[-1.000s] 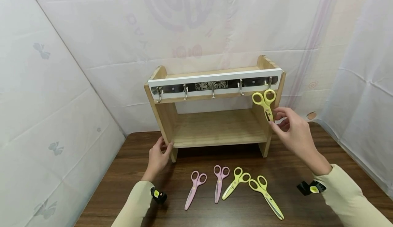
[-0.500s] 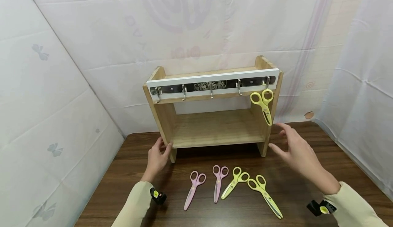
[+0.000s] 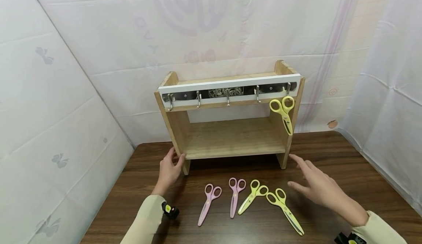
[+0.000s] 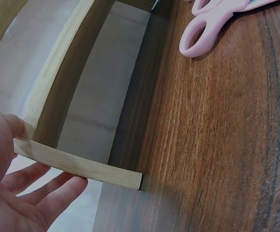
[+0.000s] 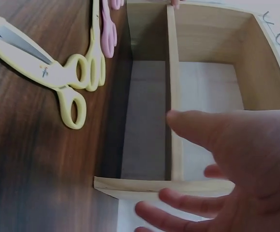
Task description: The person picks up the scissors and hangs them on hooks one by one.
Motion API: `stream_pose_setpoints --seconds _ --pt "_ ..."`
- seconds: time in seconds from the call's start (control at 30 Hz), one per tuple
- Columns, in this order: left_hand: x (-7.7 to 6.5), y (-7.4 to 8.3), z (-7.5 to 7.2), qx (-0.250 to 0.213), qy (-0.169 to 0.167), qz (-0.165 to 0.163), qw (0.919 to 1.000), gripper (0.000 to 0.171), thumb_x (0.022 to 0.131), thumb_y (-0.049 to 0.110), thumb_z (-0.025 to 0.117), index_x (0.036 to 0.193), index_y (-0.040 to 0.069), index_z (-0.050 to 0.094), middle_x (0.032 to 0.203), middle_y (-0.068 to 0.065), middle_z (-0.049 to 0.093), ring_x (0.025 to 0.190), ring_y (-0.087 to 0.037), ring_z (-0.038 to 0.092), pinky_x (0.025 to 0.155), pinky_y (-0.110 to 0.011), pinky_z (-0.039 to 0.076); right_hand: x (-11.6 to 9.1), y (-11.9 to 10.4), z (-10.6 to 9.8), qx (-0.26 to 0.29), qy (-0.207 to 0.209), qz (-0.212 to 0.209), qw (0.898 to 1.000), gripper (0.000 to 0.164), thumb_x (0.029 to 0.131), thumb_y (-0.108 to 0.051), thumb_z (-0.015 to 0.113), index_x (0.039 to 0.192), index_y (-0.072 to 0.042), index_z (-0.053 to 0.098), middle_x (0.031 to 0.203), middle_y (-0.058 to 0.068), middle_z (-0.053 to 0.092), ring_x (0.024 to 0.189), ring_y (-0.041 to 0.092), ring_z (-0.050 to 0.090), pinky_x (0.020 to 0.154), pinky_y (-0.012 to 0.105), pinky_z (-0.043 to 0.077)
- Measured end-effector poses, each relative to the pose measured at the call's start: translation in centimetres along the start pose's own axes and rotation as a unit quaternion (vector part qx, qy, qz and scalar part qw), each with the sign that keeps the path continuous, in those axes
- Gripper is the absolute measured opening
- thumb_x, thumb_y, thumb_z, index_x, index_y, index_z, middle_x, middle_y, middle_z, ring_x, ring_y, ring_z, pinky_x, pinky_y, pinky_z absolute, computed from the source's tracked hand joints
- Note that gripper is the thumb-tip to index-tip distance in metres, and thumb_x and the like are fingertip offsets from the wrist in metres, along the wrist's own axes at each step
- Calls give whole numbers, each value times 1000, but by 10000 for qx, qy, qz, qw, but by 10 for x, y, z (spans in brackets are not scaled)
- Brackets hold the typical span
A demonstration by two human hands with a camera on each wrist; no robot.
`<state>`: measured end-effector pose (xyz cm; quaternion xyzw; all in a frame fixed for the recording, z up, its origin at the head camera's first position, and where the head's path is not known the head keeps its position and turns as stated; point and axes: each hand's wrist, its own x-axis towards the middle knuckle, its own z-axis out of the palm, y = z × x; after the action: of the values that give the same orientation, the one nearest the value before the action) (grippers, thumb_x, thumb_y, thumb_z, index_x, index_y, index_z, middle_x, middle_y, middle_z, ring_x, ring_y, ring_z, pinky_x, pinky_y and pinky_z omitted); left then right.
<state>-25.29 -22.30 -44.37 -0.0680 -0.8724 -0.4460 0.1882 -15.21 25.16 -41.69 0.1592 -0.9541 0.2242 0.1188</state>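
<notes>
My left hand point(image 3: 169, 170) holds the lower left side panel of a wooden shelf point(image 3: 230, 137); in the left wrist view its thumb lies at the front and its fingers behind the panel point(image 4: 81, 166). Off the right-most hook of the rail point(image 3: 184, 103) hangs a pair of yellow scissors point(image 3: 286, 118), points down. My right hand point(image 3: 324, 187) hovers with nothing in it, fingers spread, right of the lying yellow scissors point(image 3: 291, 217). A second yellow pair point(image 3: 248, 202) lies beside them, handles close together. Two pink scissors point(image 3: 204, 210) lie further left.
The shelf stands on a dark wood-grain table point(image 3: 138, 185). Its other hooks point(image 3: 228, 98) carry nothing. A white patterned cloth point(image 3: 230, 28) hangs behind and at both sides.
My right hand has let go of the hanging yellow scissors and come down towards the table, to the right of the lying ones. The left hand stays on the shelf.
</notes>
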Motion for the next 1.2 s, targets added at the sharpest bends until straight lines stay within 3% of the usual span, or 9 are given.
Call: stream_pose_setpoints --seconds 0.17,0.5,0.73,1.2 --pt "1 -1 1 37 22 10 10000 45 104 19 64 145 5 53 131 -27 65 111 -40 69 86 -52 61 -8 -1 8 -67 -350 -13 9994 87 86 -36 84 157 -21 35 125 20 61 98 40 68 55 50 54" --pt "0 -2 1 23 20 69 10000 44 104 19 64 145 4 54 130 -27 65 109 -40 70 84 -52 61 -21 -5 21 -18 -839 72 9964 87 84 -40 85 155 -21 38 121 17 61 94 34 68 54 45 53" --pt "0 -2 0 8 -2 64 10000 45 104 19 64 145 4 54 130 -27 65 110 -40 69 85 -52 61 -27 -7 25 -120 -921 107 9956 83 82 -46 85 150 -19 46 122 17 61 95 37 68 56 50 54" --pt "0 -1 1 -41 4 14 10000 45 104 19 64 145 4 54 131 -28 64 110 -41 69 85 -52 61 -32 -10 37 -161 -1637 808 9831 72 79 -57 83 132 -19 54 114 6 62 91 30 68 57 51 52"
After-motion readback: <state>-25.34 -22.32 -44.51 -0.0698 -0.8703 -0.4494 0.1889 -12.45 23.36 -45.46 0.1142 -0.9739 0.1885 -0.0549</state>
